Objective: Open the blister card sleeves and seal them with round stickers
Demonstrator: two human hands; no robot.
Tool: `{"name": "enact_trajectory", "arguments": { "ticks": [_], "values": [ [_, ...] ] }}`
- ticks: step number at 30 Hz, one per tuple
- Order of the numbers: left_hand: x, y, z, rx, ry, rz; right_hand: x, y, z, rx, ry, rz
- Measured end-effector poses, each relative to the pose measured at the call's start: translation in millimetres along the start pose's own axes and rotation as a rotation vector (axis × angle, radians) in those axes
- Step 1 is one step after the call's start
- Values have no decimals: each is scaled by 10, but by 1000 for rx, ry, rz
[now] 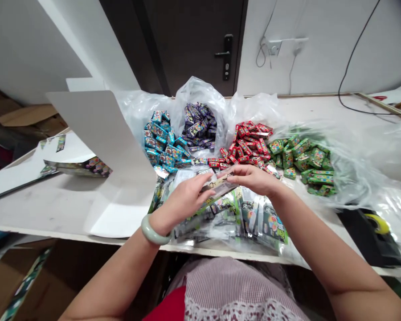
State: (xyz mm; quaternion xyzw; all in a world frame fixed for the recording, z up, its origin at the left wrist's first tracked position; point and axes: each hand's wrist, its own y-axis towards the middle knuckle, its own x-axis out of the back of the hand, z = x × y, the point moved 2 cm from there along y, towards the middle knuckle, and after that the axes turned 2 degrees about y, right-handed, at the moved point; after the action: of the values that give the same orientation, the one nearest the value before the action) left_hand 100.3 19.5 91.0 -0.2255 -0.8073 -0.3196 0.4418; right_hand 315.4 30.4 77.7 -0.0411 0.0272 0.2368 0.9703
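Observation:
Both my hands hold a flat printed plastic pouch (220, 187) above the middle of the table. My left hand (190, 191), below a pale green bangle (154, 231), pinches its left end. My right hand (252, 178) grips the upper right end with fingers and thumb. Below lie several flat printed pouches (245, 214) on clear plastic. Beyond my hands are heaps of small wrapped packs: blue ones (160, 140), purple ones (200, 125), red ones (249, 142) and green ones (304, 158), in or on clear plastic bags.
A folded white card display (103, 129) stands upright at the left, with printed packs (98, 167) beside it. To the right lie a yellow tape roll (377, 224) and clear plastic sheets (390, 209). Cardboard boxes (23, 272) stand below the table's left side. A dark door (190, 44) is behind.

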Motion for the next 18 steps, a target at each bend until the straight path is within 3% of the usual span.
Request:
{"name": "enact_trajectory", "arguments": {
  "ticks": [5,7,10,12,13,16,18],
  "values": [
    [-70,-55,14,16,128,-107,-130,53,25,139,-74,71],
    [-80,-75,64,58,57,-172,-197,54,66,223,-208,9],
    [-44,-122,175,250,-175,-307,-306,-25,73,439,-414,-387],
    [-27,-158,230,391,-368,-392,-396,-97,-27,520,-393,-620],
    [-34,-169,243,437,-464,-407,-448,-110,-113,495,-317,-621],
    [-107,-155,238,503,-722,-354,-594,-65,-406,264,37,-331],
    [-179,-120,234,528,-885,-304,-638,-29,-534,139,236,-219]
  ]
}}
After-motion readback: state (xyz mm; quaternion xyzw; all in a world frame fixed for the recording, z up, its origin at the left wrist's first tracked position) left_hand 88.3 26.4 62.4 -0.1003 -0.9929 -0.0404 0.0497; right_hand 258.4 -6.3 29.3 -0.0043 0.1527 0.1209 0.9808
